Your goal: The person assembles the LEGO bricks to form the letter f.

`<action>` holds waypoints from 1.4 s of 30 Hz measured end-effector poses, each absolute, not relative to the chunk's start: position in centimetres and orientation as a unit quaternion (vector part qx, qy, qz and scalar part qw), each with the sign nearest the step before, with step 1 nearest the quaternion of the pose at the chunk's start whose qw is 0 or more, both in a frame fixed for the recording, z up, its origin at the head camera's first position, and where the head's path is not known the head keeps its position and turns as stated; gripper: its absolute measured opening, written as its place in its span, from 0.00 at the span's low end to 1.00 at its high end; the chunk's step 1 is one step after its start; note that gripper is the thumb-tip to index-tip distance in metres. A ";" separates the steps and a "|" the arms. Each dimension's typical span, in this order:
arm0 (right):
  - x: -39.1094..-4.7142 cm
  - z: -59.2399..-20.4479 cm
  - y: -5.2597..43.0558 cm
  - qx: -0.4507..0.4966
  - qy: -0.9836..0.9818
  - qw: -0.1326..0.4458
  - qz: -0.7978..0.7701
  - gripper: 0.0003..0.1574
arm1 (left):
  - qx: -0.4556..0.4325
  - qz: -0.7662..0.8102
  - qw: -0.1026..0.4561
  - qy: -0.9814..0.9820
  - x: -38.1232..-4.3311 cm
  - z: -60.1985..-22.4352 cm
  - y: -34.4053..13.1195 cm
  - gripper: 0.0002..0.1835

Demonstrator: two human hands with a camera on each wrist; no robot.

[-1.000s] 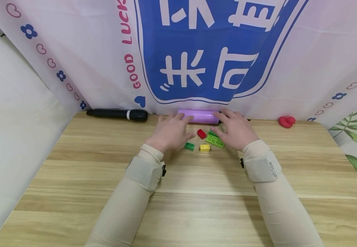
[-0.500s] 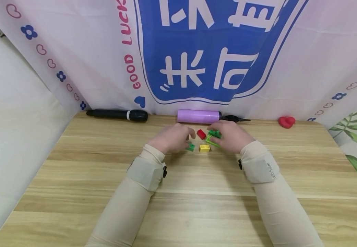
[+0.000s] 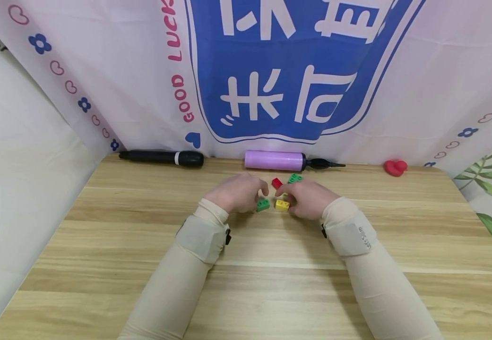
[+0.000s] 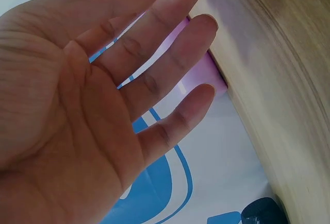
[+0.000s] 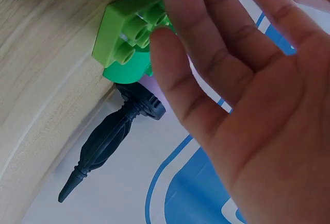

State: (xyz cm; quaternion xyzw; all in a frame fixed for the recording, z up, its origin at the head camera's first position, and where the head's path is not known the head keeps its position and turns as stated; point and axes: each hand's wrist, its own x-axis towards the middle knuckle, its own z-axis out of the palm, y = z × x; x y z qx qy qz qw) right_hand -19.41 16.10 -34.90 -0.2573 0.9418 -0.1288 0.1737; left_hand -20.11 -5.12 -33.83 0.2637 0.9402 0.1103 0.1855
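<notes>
My left hand bends its thumb and index finger around a small dark green toy brick, thumb at its left side. In the left wrist view the other fingers are spread and nearly straight. My right hand is over a yellow brick, thumb at its right edge and index finger arched above it. Mostly hidden behind that hand lies a light green brick, with another green brick beyond it. A red brick lies between the two hands.
Along the table's back edge lie a black microphone-shaped object, a purple balloon pump with a black nozzle, and a red rounded object. A printed cloth hangs right behind them. The wooden table extends toward me.
Both hands have drawn back from the pump to the bricks. My right hand has moved left and nearer, onto the yellow brick. The dark green brick has shifted and turned slightly by my left hand.
</notes>
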 end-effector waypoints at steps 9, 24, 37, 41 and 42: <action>-19.4 -35.2 16.1 -0.280 0.932 0.190 -0.130 0.26 | 0.259 0.114 0.200 0.938 -20.0 -34.0 -4.8 0.19; -19.5 -34.7 16.2 -0.249 0.945 0.152 -0.144 0.22 | 0.277 0.100 0.194 0.936 -20.1 -34.3 -4.5 0.13; -19.3 -34.5 15.9 -0.284 0.935 0.100 -0.188 0.21 | 0.288 0.114 0.182 0.933 -19.7 -34.7 -4.1 0.09; -19.1 -34.5 15.7 -0.285 0.935 0.094 -0.190 0.20 | 0.288 0.108 0.178 0.935 -19.8 -34.8 -4.0 0.08; -19.1 -34.5 15.7 -0.284 0.935 0.095 -0.192 0.19 | 0.289 0.107 0.177 0.935 -19.8 -34.8 -4.0 0.08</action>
